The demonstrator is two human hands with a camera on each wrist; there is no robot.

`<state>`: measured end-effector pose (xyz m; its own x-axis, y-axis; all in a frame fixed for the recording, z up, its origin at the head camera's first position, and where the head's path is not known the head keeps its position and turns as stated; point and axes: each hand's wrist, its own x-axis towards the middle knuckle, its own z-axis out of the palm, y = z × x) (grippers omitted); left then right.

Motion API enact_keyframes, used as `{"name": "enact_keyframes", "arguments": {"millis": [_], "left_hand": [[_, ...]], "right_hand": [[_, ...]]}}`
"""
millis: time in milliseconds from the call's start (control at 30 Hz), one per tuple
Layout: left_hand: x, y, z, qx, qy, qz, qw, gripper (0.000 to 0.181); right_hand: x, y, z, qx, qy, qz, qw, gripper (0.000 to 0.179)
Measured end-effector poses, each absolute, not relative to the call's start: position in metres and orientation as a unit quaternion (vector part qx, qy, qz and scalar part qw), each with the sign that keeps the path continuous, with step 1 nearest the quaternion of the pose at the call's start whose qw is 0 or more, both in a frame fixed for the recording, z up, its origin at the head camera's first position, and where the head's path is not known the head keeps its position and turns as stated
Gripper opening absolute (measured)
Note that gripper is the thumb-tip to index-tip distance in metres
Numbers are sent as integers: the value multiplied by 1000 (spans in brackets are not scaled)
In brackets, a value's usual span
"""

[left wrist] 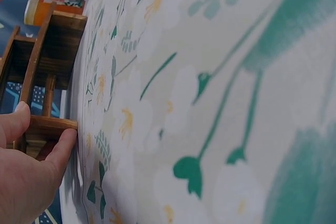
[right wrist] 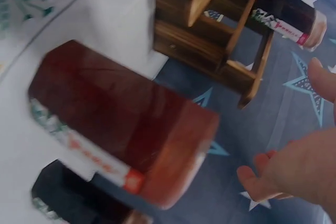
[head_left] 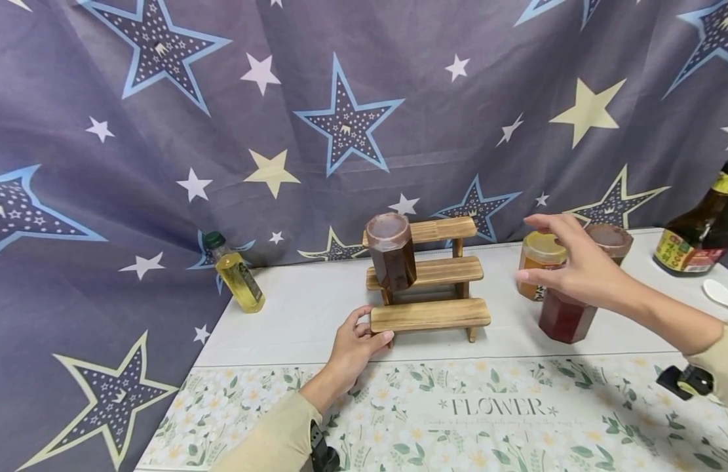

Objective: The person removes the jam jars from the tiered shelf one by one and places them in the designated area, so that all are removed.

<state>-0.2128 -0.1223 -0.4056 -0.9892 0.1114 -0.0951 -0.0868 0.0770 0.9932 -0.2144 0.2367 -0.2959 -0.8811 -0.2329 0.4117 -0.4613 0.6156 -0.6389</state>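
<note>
At the lower left end of the three-tier wooden step rack (head_left: 434,314), my left hand (head_left: 353,344) grips the bottom step. The left wrist view shows its thumb (left wrist: 20,121) and a finger on either side of the wood. A dark brown hexagonal jar (head_left: 393,259) stands at the left end of the middle step. My right hand (head_left: 582,265) is in the air with fingers spread and nothing in them. Below it stands a dark red hexagonal jar (head_left: 567,318), its top hidden by the hand in the head view. The right wrist view shows this red jar (right wrist: 115,119) labelled, apart from the fingers.
Behind the right hand stand a honey-coloured jar (head_left: 537,252) and another dark jar (head_left: 610,241). A dark sauce bottle (head_left: 696,226) and white spoon (head_left: 722,295) lie far right. An oil bottle (head_left: 236,275) stands at left. A starry curtain (head_left: 352,196) backs the table.
</note>
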Motion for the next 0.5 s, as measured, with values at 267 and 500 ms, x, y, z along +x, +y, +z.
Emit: {"name": "enact_keyframes", "arguments": {"millis": [267, 500], "left_hand": [[-213, -122, -405, 6, 732, 677, 72, 71], [-213, -122, -405, 8, 734, 676, 74, 71]], "right_hand": [[-219, 212, -283, 235, -879, 394, 131, 80], [-225, 188, -274, 236, -876, 408, 101, 81]]}}
